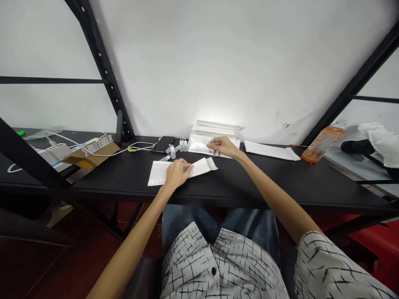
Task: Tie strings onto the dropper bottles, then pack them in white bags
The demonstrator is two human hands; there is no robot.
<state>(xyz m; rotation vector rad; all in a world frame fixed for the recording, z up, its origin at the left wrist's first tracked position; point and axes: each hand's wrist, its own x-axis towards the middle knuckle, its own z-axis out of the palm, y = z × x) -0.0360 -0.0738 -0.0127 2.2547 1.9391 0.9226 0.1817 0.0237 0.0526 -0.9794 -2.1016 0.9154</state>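
Note:
A white padded envelope [162, 172] lies flat on the black table [249, 182] in front of me, its open flap end pointing right. My left hand [177, 172] rests on its middle with fingers curled, pinching the envelope near the flap. My right hand [222, 146] reaches further back, fingers pinched on a small clear thing I cannot make out, over a stack of shiny white envelopes [199, 144]. Several small white bottles [178, 147] stand just left of that stack.
A black phone [163, 144] with a white cable lies behind the bottles. A cardboard box [90, 152] and white adapters sit at left. More white envelopes [270, 150] and a tipped orange drink bottle [323, 143] lie at right. Black shelf struts frame both sides.

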